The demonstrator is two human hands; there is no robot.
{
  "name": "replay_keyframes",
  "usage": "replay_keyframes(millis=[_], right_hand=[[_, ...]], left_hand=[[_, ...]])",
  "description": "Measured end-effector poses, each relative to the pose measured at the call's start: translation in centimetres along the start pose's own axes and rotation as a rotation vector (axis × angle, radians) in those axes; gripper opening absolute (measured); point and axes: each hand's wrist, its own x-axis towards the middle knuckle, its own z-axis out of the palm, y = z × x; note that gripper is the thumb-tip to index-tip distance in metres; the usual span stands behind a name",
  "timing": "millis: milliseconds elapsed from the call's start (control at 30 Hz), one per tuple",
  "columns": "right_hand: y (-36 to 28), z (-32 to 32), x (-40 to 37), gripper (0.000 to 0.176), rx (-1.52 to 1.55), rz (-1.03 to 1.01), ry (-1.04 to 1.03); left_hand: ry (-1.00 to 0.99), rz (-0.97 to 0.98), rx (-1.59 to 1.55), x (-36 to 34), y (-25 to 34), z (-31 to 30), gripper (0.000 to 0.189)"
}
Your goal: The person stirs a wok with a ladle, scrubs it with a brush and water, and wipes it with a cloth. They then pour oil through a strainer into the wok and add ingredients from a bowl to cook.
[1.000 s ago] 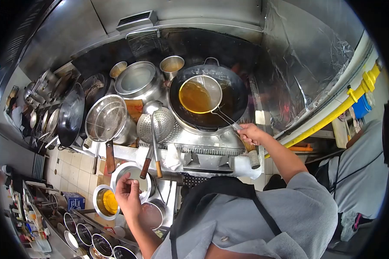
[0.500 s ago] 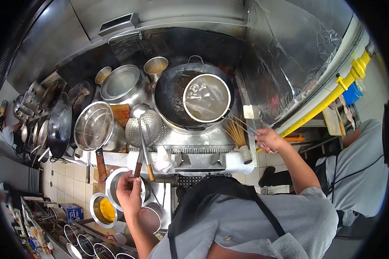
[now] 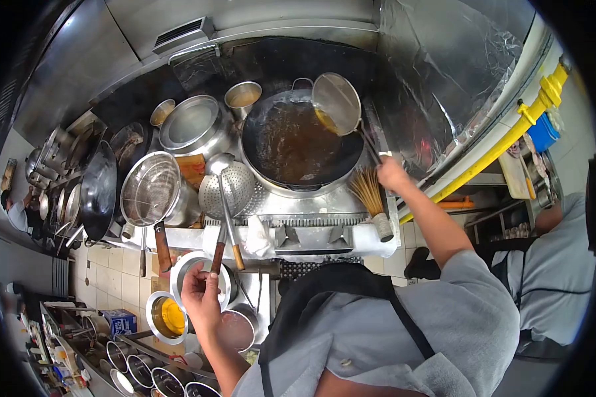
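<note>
My right hand is closed on the handle of a round fine-mesh strainer. The strainer is tilted over the right side of a large black wok, with a yellowish patch at its lower left edge. Brown liquid with bubbles fills the wok. At the lower left, my left hand has its fingers at the end of the brown wooden handle of a perforated skimmer. A ladle lies across that skimmer. Below my right hand is a bamboo brush.
Left of the wok stand a lidded pot, a metal bowl and a wire strainer. A pan of yellow liquid sits near my left hand. A yellow pipe runs along the right, near another person.
The strainer has risen from inside the wok and tipped up toward the back right, with my right hand moving up. The wok's brown liquid shows more. My left hand stays by the skimmer handle.
</note>
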Motion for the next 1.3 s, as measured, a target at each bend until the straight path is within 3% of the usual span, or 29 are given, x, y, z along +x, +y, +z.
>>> replay_keyframes(millis=[33, 67, 133, 167, 233, 400, 700, 1033, 1133, 1233, 1300], right_hand=[[-0.8, 1.2, 0.9, 0.026, 0.070, 0.059, -0.198], [-1.4, 2.3, 1.3, 0.026, 0.077, 0.054, -0.198], [-2.5, 4.2, 1.7, 0.022, 0.834, 0.297, -0.438], [-3.3, 4.8, 1.7, 0.022, 0.838, 0.297, -0.440], [-4.9, 5.5, 1.6, 0.016, 1.124, 0.351, -0.497], [-5.2, 4.3, 0.1, 0.008, 1.115, 0.284, -0.724], [-1.1, -2.8, -6.1, 0.013, 0.883, 0.257, -0.788], [1.2, -10.1, -8.0, 0.011, 0.676, 0.240, -0.439], [1.4, -9.7, -6.1, 0.015, 0.438, 0.151, -0.351], [0.7, -6.9, -4.2, 0.025, 0.042, -0.035, -0.126], [3.5, -0.5, -0.2, 0.033, -0.117, -0.314, 0.336]], left_hand=[[0.016, 0.018, 0.011, -0.1, 0.1, -0.3, 0.033], [0.044, 0.012, 0.027, -0.4, 0.1, -0.6, 0.033], [0.066, 0.006, 0.025, -1.0, 0.1, -1.3, 0.033], [0.083, -0.003, 0.017, -1.3, 0.1, -1.4, 0.032], [0.088, -0.014, 0.023, -1.6, -0.4, -1.9, 0.032], [0.094, -0.023, 0.023, -1.8, -0.4, -1.8, 0.032], [0.072, 0.012, 0.034, -0.2, 0.4, -0.2, 0.030], [0.022, 0.061, 0.013, 0.8, 1.3, 0.8, 0.033], [0.017, 0.049, 0.015, 0.6, 1.3, 0.8, 0.033], [0.015, 0.067, 0.018, 0.3, 1.4, 0.3, 0.033], [0.037, 0.091, 0.055, 0.0, 1.6, 0.2, 0.032]])
